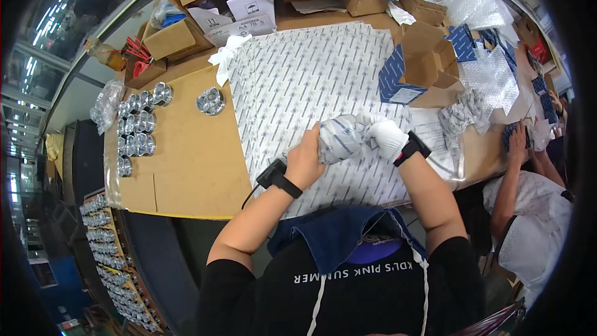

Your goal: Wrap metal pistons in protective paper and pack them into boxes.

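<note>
A rounded bundle (341, 140) wrapped in white paper printed with blue-grey marks is held between both hands above a stack of the same wrapping paper (311, 68). My left hand (305, 160), bare, has its fingers closed round the bundle's left side. At the other end my right hand (387, 138), in a white glove, grips the bundle's paper. What the paper covers is hidden. Left of the paper stack, a shiny round metal part (211, 101) stands alone on the cardboard-covered table (193, 155).
Rows of similar metal parts (138, 124) line the table's left side; more fill a rack (115, 261) below. An open blue-and-brown box (407, 74) stands right of the paper, near crumpled paper (463, 112). Cartons (174, 40) line the back. Another person (528, 211) works at the right.
</note>
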Motion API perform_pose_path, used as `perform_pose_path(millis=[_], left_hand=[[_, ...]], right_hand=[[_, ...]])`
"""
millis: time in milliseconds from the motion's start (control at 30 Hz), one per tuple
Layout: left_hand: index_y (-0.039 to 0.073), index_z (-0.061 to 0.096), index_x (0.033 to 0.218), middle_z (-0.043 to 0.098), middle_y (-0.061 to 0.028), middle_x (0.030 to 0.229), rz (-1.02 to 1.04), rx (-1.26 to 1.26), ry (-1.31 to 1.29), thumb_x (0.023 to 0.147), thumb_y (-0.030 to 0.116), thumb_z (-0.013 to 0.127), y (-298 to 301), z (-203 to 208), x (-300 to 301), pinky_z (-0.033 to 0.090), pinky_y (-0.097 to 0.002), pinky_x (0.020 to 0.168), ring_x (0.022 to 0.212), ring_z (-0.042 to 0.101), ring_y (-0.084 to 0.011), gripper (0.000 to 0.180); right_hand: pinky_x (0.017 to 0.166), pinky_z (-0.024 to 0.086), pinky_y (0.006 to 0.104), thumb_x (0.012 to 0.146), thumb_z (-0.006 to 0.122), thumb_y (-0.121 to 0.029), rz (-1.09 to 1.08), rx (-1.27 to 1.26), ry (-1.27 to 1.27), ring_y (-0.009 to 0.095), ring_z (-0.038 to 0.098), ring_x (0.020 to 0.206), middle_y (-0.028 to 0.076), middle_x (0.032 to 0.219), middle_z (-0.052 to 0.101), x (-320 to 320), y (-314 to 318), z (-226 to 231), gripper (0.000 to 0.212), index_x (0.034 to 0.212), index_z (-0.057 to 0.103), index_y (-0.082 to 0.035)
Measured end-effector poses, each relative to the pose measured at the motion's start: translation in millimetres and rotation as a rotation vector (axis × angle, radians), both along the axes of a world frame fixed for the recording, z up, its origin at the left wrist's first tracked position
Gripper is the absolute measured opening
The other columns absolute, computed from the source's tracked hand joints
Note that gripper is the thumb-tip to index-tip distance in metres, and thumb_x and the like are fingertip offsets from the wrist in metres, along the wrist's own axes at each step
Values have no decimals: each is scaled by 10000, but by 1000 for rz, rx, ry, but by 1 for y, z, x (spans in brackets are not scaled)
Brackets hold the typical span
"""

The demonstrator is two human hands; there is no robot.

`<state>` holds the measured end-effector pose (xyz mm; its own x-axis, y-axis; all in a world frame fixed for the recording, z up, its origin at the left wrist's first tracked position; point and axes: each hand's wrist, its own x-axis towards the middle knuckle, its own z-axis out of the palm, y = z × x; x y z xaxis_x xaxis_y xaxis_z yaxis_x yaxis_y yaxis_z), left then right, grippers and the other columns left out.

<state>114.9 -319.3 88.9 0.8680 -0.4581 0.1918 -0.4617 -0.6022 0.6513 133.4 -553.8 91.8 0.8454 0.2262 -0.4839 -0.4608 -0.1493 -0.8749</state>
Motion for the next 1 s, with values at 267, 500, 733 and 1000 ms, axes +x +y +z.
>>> perform_pose_path(millis=[267, 500, 733, 1000], left_hand=[[-35, 381, 1296, 495, -110, 852, 32, 179, -419, 705, 22, 561, -2, 33, -8, 444, -338, 462, 597, 543, -240, 620], [-79, 368, 1280, 485, -111, 826, -55, 188, -519, 753, 46, 519, -29, 50, -27, 446, -325, 475, 613, 522, -220, 562], [0, 286, 1360, 354, -250, 1232, -358, 66, -312, 670, 106, 716, -5, 79, -5, 437, -389, 784, 984, 487, -374, 819], [-23, 590, 1075, 668, -89, 933, -517, -364, 968, 860, 161, 612, 0, 33, 14, 472, -295, 813, 896, 622, -193, 284]], right_hand=[[882, 494, 428, 767, 397, -15, -321, 835, 197, 277, 541, 1119, 158, 1274, 479, -39, 37, 65, 713, 1437, 182, -127], [949, 445, 367, 826, 557, -237, -340, 796, 77, 232, 541, 1108, 129, 1232, 530, -56, 31, 84, 596, 1357, 352, -57], [937, 450, 364, 767, 632, -257, -340, 859, -115, 244, 556, 1076, 170, 1204, 541, -62, 5, 57, 613, 1274, 400, -3], [918, 439, 339, 582, 761, -158, -175, 921, -81, 234, 538, 1082, 124, 1169, 551, -76, 6, 62, 773, 1251, 407, -2]])
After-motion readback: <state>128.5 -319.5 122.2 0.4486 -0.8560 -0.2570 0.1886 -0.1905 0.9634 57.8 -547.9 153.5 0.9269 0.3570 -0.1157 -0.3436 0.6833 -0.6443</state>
